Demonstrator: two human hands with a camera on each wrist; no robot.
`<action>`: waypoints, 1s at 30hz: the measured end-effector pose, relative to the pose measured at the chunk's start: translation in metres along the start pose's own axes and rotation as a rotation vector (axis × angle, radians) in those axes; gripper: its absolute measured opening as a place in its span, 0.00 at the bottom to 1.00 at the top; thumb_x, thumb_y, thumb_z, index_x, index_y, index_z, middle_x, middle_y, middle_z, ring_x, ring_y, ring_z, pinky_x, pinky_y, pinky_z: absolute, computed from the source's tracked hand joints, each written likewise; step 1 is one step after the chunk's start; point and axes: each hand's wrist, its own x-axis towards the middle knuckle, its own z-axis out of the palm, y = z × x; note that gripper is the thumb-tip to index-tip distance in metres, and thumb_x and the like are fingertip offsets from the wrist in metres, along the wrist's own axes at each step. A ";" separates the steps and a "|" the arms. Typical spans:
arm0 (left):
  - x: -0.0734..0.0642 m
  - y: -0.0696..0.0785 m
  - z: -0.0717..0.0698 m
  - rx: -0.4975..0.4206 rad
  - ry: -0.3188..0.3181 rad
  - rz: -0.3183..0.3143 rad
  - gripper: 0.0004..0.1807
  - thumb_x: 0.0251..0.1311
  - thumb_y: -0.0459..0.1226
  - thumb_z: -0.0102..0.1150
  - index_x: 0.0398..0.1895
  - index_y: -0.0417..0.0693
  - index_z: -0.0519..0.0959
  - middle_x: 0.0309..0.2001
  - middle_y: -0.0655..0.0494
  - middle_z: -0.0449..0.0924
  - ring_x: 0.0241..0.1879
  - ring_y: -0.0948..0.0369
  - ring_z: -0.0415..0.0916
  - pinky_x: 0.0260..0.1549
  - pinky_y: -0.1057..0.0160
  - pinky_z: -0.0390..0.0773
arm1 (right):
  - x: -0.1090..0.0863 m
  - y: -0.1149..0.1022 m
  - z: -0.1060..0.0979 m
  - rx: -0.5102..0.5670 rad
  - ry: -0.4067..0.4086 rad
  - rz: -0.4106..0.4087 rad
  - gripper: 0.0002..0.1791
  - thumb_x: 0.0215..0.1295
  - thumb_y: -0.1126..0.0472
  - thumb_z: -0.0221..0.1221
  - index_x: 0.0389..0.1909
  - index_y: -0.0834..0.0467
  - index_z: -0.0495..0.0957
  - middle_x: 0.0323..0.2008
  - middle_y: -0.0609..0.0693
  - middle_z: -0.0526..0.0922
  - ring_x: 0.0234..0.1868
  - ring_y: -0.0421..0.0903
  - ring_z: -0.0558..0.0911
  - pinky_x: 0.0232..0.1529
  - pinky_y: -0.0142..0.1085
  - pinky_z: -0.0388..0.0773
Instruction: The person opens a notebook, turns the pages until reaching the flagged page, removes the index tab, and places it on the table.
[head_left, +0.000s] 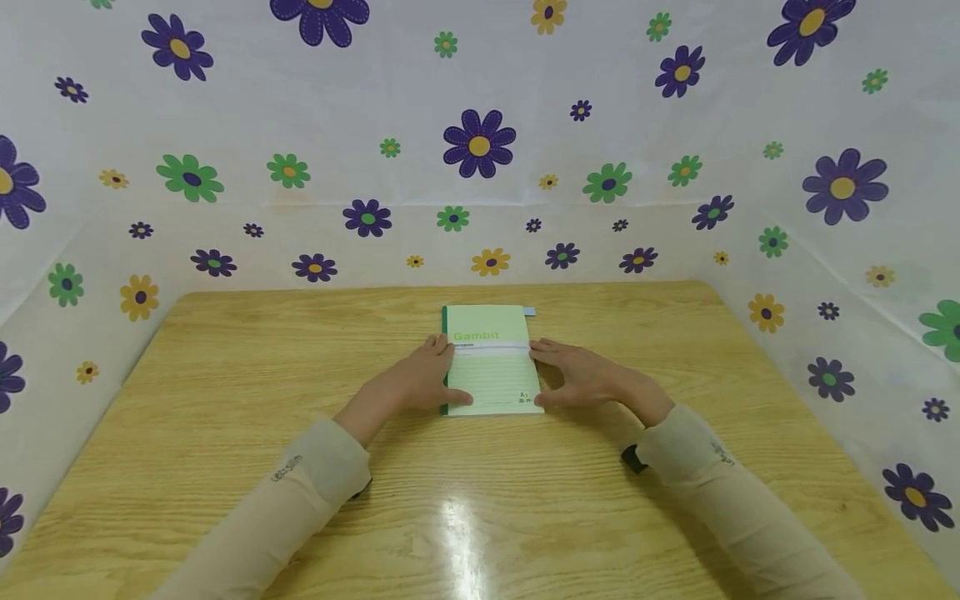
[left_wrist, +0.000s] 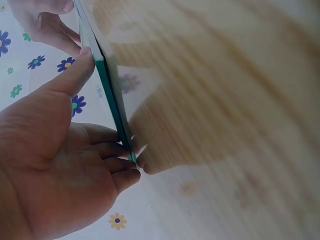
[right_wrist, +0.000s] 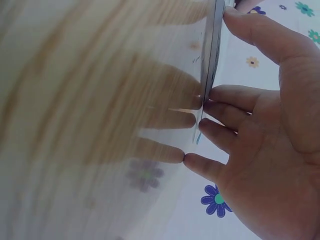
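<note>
A pale green notebook (head_left: pixel 495 379) with "Gambit" on its cover and a dark green spine (head_left: pixel 445 321) lies flat on the wooden table. Across its cover runs a white band (head_left: pixel 502 349). My left hand (head_left: pixel 416 377) touches the spine side, its thumb resting on the cover's near left corner. On the opposite side, the fingertips of my right hand (head_left: pixel 588 377) meet the page edges (right_wrist: pixel 212 50), with the thumb by the near right corner. Both hands have loosely extended fingers. A small light blue tab (head_left: pixel 529 312) sticks out at the far right corner.
The glossy wooden table (head_left: pixel 300 350) reflects the hands and a bright light. A white sheet (head_left: pixel 420 100) printed with purple, green and yellow flowers hangs behind the table and along both sides. Dark straps (head_left: pixel 634 458) show at the sleeve cuffs.
</note>
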 end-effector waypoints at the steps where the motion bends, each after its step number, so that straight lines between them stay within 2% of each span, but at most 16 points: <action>1: 0.000 0.000 0.000 0.001 0.000 -0.002 0.57 0.68 0.60 0.61 0.81 0.31 0.46 0.82 0.35 0.34 0.81 0.43 0.32 0.78 0.47 0.46 | 0.000 0.000 0.000 0.002 0.002 0.002 0.48 0.68 0.43 0.64 0.77 0.69 0.59 0.79 0.64 0.56 0.80 0.64 0.54 0.77 0.59 0.53; 11: 0.000 0.001 0.000 -0.015 -0.006 -0.008 0.57 0.69 0.59 0.61 0.81 0.31 0.45 0.82 0.36 0.33 0.81 0.43 0.31 0.78 0.47 0.45 | 0.002 -0.004 0.004 -0.007 0.017 -0.011 0.53 0.65 0.40 0.68 0.76 0.72 0.58 0.79 0.66 0.55 0.80 0.64 0.53 0.77 0.57 0.53; 22: -0.005 0.002 -0.003 0.012 -0.013 0.014 0.55 0.70 0.58 0.59 0.80 0.28 0.45 0.81 0.32 0.33 0.81 0.40 0.32 0.78 0.46 0.47 | 0.005 -0.011 0.008 -0.062 0.008 0.039 0.50 0.72 0.40 0.62 0.79 0.69 0.53 0.81 0.64 0.47 0.81 0.65 0.46 0.78 0.61 0.48; 25: -0.005 0.002 -0.003 0.018 -0.012 0.011 0.55 0.70 0.58 0.59 0.80 0.28 0.45 0.82 0.32 0.34 0.81 0.40 0.33 0.78 0.46 0.48 | 0.007 -0.013 0.009 -0.045 0.019 0.075 0.52 0.71 0.39 0.62 0.79 0.69 0.52 0.82 0.63 0.47 0.81 0.63 0.47 0.78 0.60 0.49; 30: -0.003 0.002 -0.001 0.022 -0.009 0.014 0.56 0.70 0.59 0.59 0.80 0.28 0.45 0.82 0.32 0.33 0.81 0.40 0.33 0.78 0.46 0.48 | 0.009 -0.013 0.010 -0.014 0.064 0.087 0.54 0.70 0.42 0.65 0.79 0.72 0.49 0.79 0.71 0.50 0.79 0.67 0.53 0.76 0.61 0.54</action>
